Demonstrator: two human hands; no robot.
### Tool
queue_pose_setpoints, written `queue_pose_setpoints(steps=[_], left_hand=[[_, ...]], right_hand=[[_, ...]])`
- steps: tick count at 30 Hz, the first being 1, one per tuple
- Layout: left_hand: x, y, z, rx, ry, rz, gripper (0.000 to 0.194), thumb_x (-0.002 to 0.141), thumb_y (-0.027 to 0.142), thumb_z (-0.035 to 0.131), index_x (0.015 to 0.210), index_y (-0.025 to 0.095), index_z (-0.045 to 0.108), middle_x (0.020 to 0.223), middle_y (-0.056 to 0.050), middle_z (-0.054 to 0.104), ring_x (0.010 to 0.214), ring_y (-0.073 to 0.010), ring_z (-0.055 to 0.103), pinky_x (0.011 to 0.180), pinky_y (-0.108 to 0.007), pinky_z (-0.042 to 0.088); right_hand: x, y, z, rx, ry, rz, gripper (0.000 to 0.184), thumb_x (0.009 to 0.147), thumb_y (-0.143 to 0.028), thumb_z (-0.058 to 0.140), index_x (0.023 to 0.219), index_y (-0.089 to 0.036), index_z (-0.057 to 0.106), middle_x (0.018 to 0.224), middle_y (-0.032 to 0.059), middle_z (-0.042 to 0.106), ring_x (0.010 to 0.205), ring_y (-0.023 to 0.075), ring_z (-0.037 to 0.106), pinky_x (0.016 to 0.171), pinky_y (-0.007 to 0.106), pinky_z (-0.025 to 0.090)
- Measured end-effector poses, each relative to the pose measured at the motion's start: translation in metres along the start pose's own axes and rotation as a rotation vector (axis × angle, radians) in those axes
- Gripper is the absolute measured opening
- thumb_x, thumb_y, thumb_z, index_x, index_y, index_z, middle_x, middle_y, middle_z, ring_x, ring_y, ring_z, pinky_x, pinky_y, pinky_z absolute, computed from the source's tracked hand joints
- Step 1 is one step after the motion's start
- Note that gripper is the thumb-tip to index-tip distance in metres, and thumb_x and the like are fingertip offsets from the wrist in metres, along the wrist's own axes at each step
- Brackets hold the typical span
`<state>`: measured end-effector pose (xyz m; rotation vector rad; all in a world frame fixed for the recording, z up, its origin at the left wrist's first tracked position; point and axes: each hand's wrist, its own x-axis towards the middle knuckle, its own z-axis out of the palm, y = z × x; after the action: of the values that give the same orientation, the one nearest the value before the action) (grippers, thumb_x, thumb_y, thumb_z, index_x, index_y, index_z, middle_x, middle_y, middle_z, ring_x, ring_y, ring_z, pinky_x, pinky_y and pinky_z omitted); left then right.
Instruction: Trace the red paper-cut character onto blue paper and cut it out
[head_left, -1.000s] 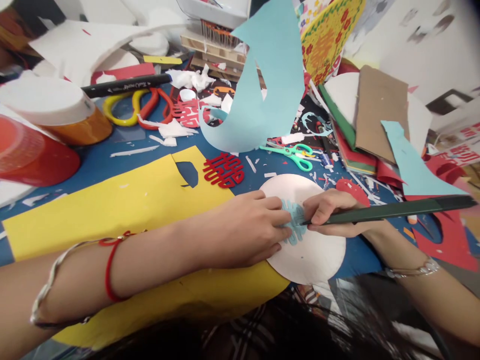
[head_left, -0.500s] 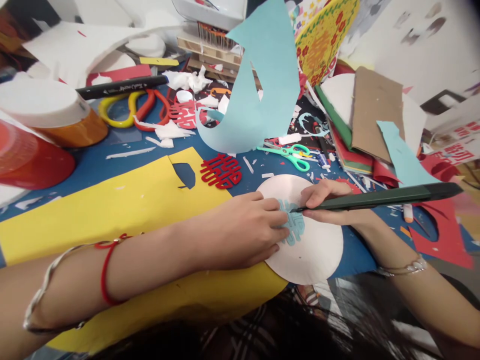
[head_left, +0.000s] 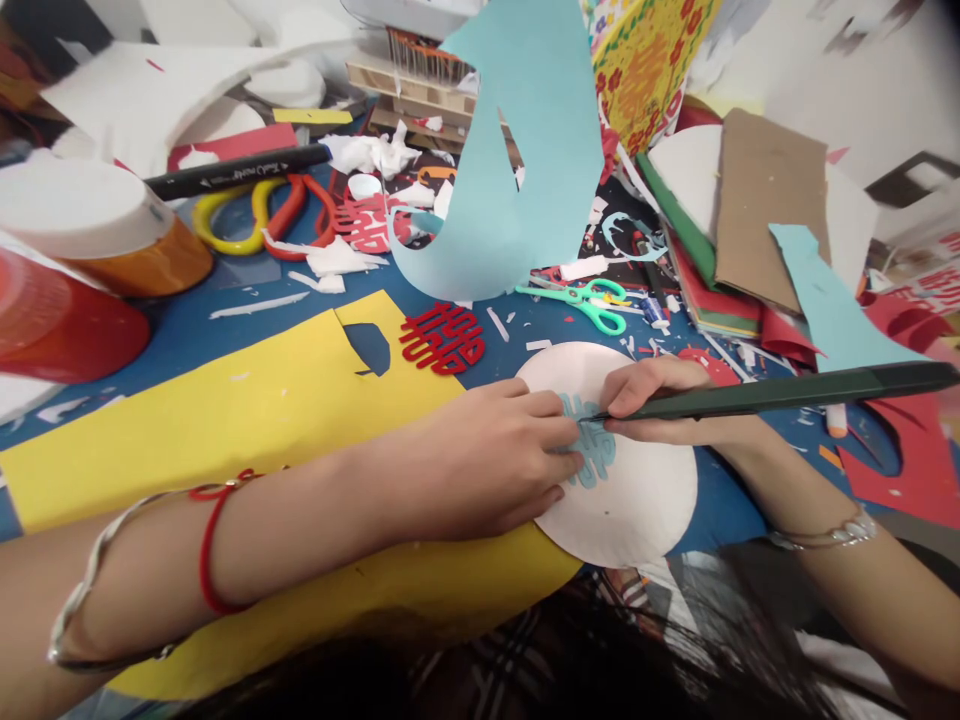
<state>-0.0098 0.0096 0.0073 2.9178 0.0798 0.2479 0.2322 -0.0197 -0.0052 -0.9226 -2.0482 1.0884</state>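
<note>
A white paper plate (head_left: 645, 500) lies by the table's front edge, partly over yellow paper. On it rests a light-blue paper cut-out (head_left: 598, 455) shaped like a double-happiness character, its left part hidden by my fingers. My left hand (head_left: 510, 460) presses the cut-out down with bent fingertips. From the right, my right hand (head_left: 652, 400) grips a dark green craft knife (head_left: 780, 392) near its front end, thumb on top. The knife's thin tip touches or hovers just over the cut-out, close to my left fingers. A red double-happiness cut-out (head_left: 442, 338) lies behind my left hand.
Yellow paper (head_left: 225, 390) spreads under my left arm. Small turquoise scissors (head_left: 577, 297), a standing light-blue sheet (head_left: 517, 200) and larger yellow-red scissors (head_left: 277, 215) lie behind. Jars (head_left: 82, 225) stand at left; cardboard (head_left: 772, 210) and red paper scraps (head_left: 900, 460) are at right.
The view has shifted slightly, and the plate with my right hand appears a little further right. Both hands keep their hold; the knife tip stays at the light-blue cut-out.
</note>
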Motion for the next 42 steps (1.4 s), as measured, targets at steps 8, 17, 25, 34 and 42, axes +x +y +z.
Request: queue_pose_setpoints(steps=[8,17,25,34,42], left_hand=[[-0.001,0.001,0.0,-0.01,0.006,-0.006,0.025,0.092,0.024,0.04,0.102,0.018,0.062,0.099,-0.003,0.063,0.095,-0.0215,0.053,0.077,-0.036,0.039],[0.0,0.001,0.0,0.0,0.015,0.0,0.026,0.092,0.025,0.039,0.104,0.018,0.061,0.102,-0.004,0.063,0.096,-0.022,0.053,0.077,-0.037,0.04],[-0.001,-0.001,-0.002,-0.029,-0.006,0.008,0.026,0.092,0.025,0.04,0.103,0.016,0.062,0.105,-0.006,0.062,0.098,-0.0235,0.054,0.081,-0.038,0.043],[0.003,-0.005,-0.001,-0.002,-0.009,0.034,0.027,0.091,0.027,0.042,0.098,0.012,0.062,0.099,-0.009,0.063,0.096,-0.0238,0.053,0.085,-0.037,0.044],[0.001,-0.002,0.003,0.052,0.039,0.055,0.022,0.09,0.018,0.04,0.095,0.012,0.061,0.097,-0.008,0.062,0.088,-0.0211,0.052,0.078,-0.034,0.044]], right_hand=[[-0.001,0.001,-0.003,-0.026,-0.018,0.008,0.023,0.07,-0.004,0.063,0.081,-0.024,0.061,0.072,-0.0035,0.062,0.062,0.012,0.06,0.054,0.024,0.048],[-0.003,0.002,-0.004,-0.032,-0.024,-0.015,0.02,0.072,-0.006,0.061,0.081,-0.024,0.057,0.072,-0.0029,0.06,0.062,0.0114,0.059,0.054,0.024,0.048],[0.002,-0.017,0.01,-0.194,0.142,0.146,0.015,0.073,-0.013,0.062,0.076,-0.021,0.05,0.067,-0.0028,0.056,0.054,0.01,0.052,0.047,0.022,0.041],[0.001,-0.057,0.07,-0.419,0.674,0.536,0.015,0.075,-0.02,0.059,0.068,-0.022,0.045,0.053,-0.0048,0.049,0.046,0.0096,0.044,0.042,0.022,0.032],[-0.003,-0.054,0.097,-0.551,0.914,0.52,0.017,0.073,-0.02,0.062,0.067,-0.022,0.046,0.045,-0.0081,0.044,0.038,0.0081,0.037,0.038,0.021,0.032]])
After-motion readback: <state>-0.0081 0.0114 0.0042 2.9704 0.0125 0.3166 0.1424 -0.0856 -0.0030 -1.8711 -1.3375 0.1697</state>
